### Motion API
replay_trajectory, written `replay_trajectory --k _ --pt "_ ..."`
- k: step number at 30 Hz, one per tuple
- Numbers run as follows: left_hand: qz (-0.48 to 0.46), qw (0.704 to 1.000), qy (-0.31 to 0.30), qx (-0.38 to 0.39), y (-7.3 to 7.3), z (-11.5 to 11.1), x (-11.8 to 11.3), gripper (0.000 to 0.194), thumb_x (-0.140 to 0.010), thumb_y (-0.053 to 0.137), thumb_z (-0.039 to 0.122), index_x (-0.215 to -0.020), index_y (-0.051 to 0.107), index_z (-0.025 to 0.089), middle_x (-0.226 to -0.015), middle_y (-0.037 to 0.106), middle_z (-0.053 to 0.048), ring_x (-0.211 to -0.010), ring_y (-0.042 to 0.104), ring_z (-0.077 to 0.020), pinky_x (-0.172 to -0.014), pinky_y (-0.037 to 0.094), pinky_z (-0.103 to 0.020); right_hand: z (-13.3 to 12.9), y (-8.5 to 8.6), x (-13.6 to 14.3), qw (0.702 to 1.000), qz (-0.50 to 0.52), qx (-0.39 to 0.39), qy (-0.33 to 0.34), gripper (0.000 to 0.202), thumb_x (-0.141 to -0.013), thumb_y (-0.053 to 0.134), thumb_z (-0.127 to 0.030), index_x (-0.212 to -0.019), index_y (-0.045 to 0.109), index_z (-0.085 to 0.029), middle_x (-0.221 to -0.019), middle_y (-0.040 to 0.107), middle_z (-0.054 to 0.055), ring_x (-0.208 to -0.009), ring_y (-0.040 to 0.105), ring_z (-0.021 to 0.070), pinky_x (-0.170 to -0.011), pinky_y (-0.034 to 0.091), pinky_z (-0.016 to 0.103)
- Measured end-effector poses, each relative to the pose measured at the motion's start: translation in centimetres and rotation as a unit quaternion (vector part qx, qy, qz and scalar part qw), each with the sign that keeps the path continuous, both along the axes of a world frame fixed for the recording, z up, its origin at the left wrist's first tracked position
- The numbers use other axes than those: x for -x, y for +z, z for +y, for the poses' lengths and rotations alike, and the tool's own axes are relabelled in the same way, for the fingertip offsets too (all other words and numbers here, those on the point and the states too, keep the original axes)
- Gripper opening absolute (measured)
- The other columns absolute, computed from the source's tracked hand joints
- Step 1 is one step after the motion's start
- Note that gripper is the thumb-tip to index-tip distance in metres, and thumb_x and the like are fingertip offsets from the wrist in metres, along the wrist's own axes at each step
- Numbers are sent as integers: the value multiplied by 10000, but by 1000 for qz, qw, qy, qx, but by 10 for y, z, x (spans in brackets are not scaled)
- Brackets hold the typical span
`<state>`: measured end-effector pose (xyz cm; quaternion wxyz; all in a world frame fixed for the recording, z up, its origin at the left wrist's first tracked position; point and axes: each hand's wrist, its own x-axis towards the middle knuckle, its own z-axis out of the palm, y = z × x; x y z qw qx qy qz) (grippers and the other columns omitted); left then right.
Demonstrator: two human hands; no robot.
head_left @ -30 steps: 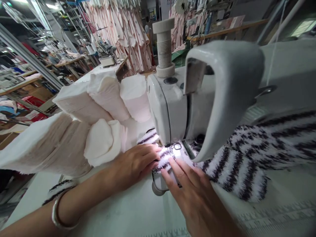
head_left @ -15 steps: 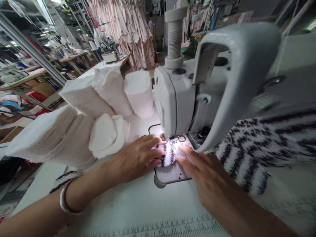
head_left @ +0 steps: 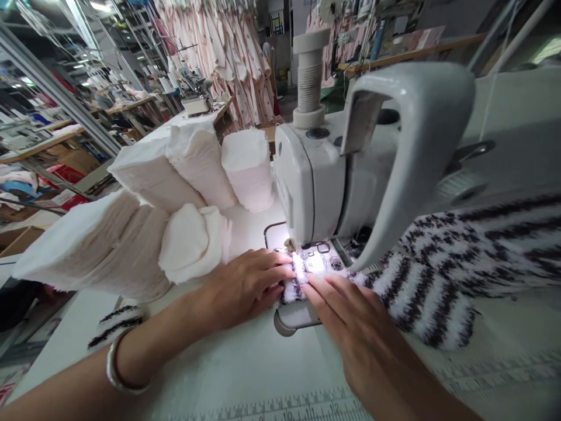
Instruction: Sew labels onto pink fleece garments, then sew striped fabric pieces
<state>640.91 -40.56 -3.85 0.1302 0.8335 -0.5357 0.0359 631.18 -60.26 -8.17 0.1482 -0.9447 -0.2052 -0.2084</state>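
Observation:
A small fluffy black-and-white striped piece (head_left: 291, 289) lies on the metal plate under the needle area of a white sewing machine (head_left: 298, 181). My left hand (head_left: 243, 286) rests flat on its left side, fingers spread and pointing right. From the right, my right hand (head_left: 350, 310) touches the piece's right edge with its fingertips, fingers stretched out. The machine's lamp lights the fabric between the fingertips. The undersides of both hands are hidden. A larger heap of striped fluffy fabric (head_left: 432, 298) lies right of my right hand.
Stacks of white cut fabric (head_left: 248, 169) stand behind and left of my left hand, with a loose folded white piece (head_left: 184, 242) nearer. A small striped scrap (head_left: 116, 321) lies by my left wrist. A ruler strip (head_left: 302, 406) runs along the table's front. Pink garments hang behind.
My right hand has moved slightly left and down, its fingers now nearer my left fingertips. The striped piece sits a little nearer to me, and the view has shifted slightly.

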Motion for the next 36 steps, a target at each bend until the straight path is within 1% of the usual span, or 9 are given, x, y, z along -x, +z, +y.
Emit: replay_trajectory --k 4,7,10,13,18,22,26,31,36 --pt "-38 998 35 31 -7 -6 6 172 -856 514 213 -1015 569 175 -859 571 -55 -782 516 -164 -706 474 -305 -20 -4 -9 998 22 31 55 506 -863 229 -40 -1285 483 -151 -1229 549 52 -1117 459 233 -892 396 417" --pt "-67 995 53 42 -10 -10 8 173 -840 539 250 -986 555 159 -884 559 -71 -782 496 -183 -676 470 -329 -27 -2 -15 997 44 41 58 546 -840 226 -8 -1304 460 -175 -1222 548 45 -1136 452 213 -900 415 397" --pt "-58 997 26 36 -7 -12 7 203 -847 544 260 -1011 550 142 -925 558 -89 -856 502 -203 -712 483 -343 -17 4 -13 997 23 53 56 549 -809 241 26 -1283 472 -127 -1212 551 62 -1131 456 204 -898 421 376" --pt "-3 1000 -22 12 1 -9 4 212 -897 473 206 -1086 529 128 -962 580 -92 -885 532 -179 -755 496 -313 3 4 -3 1000 -7 30 -4 507 -821 249 8 -1259 491 -78 -1213 552 86 -1127 450 235 -879 416 404" --pt "83 996 -29 7 7 -1 6 242 -904 429 129 -1123 526 169 -1091 583 -96 -990 558 -164 -824 501 -300 16 -1 11 999 19 12 -28 503 -838 271 -11 -1281 484 -117 -1195 565 87 -1110 451 247 -814 424 407" --pt "68 997 14 28 -1 -3 17 221 -881 473 150 -1085 555 170 -1092 570 -103 -973 548 -184 -815 503 -339 3 4 4 999 39 24 -13 504 -823 286 -10 -1255 505 -147 -1214 550 83 -1116 445 237 -845 427 410" --pt "13 993 99 56 -14 -17 34 197 -854 492 184 -1038 560 161 -1010 566 -93 -855 528 -191 -710 498 -353 -13 9 -10 999 44 23 -5 473 -823 285 -5 -1158 568 -183 -1121 577 77 -1018 492 229 -790 445 393" --pt "-47 979 194 38 -22 -37 47 173 -835 497 208 -983 562 145 -927 555 -92 -793 493 -208 -644 489 -381 -22 11 -19 997 60 43 -11 572 -764 298 41 -1183 553 -253 -1094 568 52 -986 511 212 -771 447 363" --pt "-26 983 173 52 -11 -36 46 182 -849 510 181 -1022 554 145 -1005 552 -107 -879 517 -212 -699 507 -381 -28 16 -1 999 38 32 -10 621 -732 263 82 -1238 508 -181 -1156 520 95 -1067 478 224 -816 439 379"
